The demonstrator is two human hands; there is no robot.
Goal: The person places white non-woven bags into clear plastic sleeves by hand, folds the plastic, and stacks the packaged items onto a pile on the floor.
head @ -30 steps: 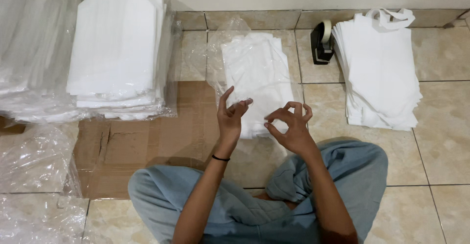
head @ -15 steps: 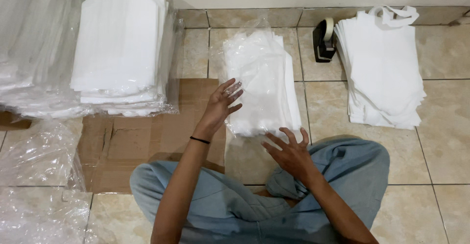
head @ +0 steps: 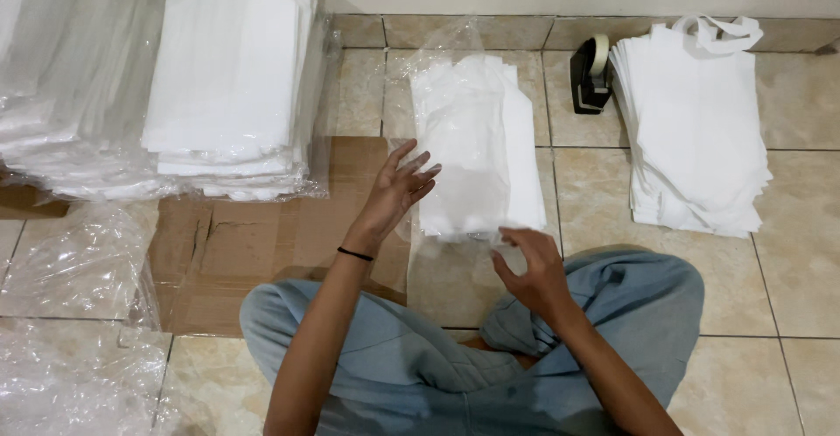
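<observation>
Both hands have dropped to the bagged stack (head: 477, 143) on the floor: left hand (head: 395, 189) spread open beside it, right hand (head: 532, 270) pinching the bag's near edge

Soft, even light is being spread from overhead, faint shadows are being thrown just beneath the left hand (head: 395, 193), mild glare is being caught on clear plastic (head: 61, 261) left of it.

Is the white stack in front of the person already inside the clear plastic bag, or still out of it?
Inside: clear film covers the white stack and extends past its near edge, by the right hand.
</observation>
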